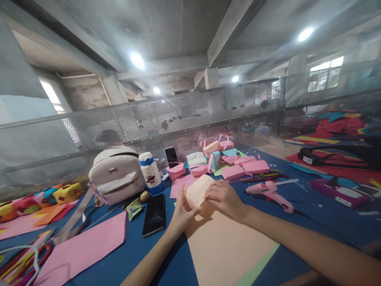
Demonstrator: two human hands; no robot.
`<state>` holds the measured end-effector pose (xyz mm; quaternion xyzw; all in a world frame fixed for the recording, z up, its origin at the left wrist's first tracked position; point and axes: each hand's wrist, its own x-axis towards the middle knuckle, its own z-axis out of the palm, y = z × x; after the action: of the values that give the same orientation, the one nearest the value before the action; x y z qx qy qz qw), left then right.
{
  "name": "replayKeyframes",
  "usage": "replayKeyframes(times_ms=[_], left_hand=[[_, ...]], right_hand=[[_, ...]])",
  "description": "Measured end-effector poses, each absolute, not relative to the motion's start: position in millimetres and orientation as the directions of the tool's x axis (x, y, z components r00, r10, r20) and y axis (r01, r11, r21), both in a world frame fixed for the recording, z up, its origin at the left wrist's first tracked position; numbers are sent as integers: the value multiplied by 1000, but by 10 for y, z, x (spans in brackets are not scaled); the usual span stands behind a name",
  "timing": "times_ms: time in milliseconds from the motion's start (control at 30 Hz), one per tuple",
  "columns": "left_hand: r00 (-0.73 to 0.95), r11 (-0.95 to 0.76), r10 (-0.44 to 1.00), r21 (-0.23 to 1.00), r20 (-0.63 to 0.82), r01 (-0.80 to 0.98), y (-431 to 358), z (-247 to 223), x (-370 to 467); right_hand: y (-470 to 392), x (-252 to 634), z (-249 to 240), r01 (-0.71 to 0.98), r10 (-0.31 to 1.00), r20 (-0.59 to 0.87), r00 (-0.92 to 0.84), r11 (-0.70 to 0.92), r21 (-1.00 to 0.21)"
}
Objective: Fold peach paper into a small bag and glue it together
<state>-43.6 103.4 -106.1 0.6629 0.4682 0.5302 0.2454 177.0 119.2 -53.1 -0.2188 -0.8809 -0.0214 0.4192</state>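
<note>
A small folded piece of pale peach paper (199, 190) is held between my two hands over the table. My left hand (182, 210) grips its left side, thumb stretched along the lower edge. The fingers of my right hand (224, 198) curl over its right side. Beneath lies a large peach sheet (229, 246), with a green sheet (260, 266) showing under its right edge. A pink sheet (178, 186) lies just behind my left hand. To the right of my right hand rests a pink glue gun (272, 193) with a glue stick in its back.
Behind my hands sit several small pink paper bags (233, 172). Left of me are a black phone (154, 215), a snack packet (133, 208), a bottle (151, 174) and a white backpack (117, 174). Scissors (269, 174) lie beyond the glue gun. A perforated metal partition (190, 115) runs behind.
</note>
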Motion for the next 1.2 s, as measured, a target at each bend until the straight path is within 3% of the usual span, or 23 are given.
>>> replayKeyframes(times_ms=[200,433,800,1200], left_hand=[[-13,-445,876,817,483,367,974,-929,-401],[-13,-433,888,846,460,312,992,-780,-443],[-2,-410,897,833,442,371,973,-751,-444],[-8,-438,875,797,484,415,960,-752,-441]], right_hand=[[1183,1777,-531,386,285,731,-620,922,-32],[1250,1839,-536,390,281,713,-643,921,-12],[1252,1810,-601,380,404,706,-582,902,-203],[1228,1812,-584,358,409,704,-581,905,-230]])
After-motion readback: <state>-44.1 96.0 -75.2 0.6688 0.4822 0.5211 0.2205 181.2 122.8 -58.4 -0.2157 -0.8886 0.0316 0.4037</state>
